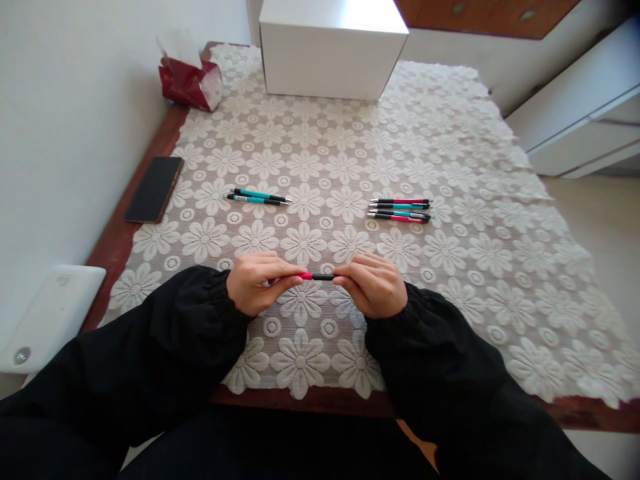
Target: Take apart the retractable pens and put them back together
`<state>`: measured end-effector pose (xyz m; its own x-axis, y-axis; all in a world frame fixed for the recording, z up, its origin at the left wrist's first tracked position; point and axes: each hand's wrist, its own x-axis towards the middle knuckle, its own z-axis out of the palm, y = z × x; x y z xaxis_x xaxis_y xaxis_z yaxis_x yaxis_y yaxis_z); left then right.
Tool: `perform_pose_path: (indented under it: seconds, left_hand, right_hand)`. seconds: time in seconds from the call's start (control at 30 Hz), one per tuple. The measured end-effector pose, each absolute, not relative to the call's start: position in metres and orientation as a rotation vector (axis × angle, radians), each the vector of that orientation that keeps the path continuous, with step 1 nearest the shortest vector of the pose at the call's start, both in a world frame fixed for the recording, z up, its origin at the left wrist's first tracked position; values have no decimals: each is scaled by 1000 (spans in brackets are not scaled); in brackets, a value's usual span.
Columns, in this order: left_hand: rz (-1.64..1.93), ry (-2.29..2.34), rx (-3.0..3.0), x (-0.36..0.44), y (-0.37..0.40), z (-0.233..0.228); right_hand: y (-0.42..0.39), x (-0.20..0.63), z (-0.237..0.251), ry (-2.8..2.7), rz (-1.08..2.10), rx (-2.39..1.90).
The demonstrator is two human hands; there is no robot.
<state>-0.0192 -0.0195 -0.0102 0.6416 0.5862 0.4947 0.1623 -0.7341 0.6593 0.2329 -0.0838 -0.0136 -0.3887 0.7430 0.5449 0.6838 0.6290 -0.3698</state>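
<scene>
Head camera first: we see our left hand (256, 283) and our right hand (373, 285) brought together low over the counter (450, 167), both pinched on one pen (316, 276). Its pink end sits in the left fingertips and its black end in the right, so its long axis runs left to right, level, straight across between the two hands. Neither hand is nearer; each closes on its own end, with only a short stretch of barrel showing between them. The pen is lifted just above the lace cloth (310, 360), not lying on it.

Farther from us, two teal pens (257, 197) lie side by side ahead of the left hand, and a bunch of pens (400, 209) lies ahead of the right, all pointing the same crosswise way. A phone (154, 189) rests at the left edge, a white box (330, 50) at the back.
</scene>
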Motion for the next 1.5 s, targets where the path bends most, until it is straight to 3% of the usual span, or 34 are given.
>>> perform_pose_path:
  seconds: [0.8,1.03,1.5]
  left_hand:
    - [958,678,2235,-19,-23,-11]
    - [939,649,2217,-21,-22,-11]
    - [979,825,2196,-22,-19,-9]
  right_hand:
    - [-82,232,-18,-2296,142,-1127]
    - [-82,235,-20,-2257,369,-1122]
    - [-81,236,-18,-2163,293,-1156]
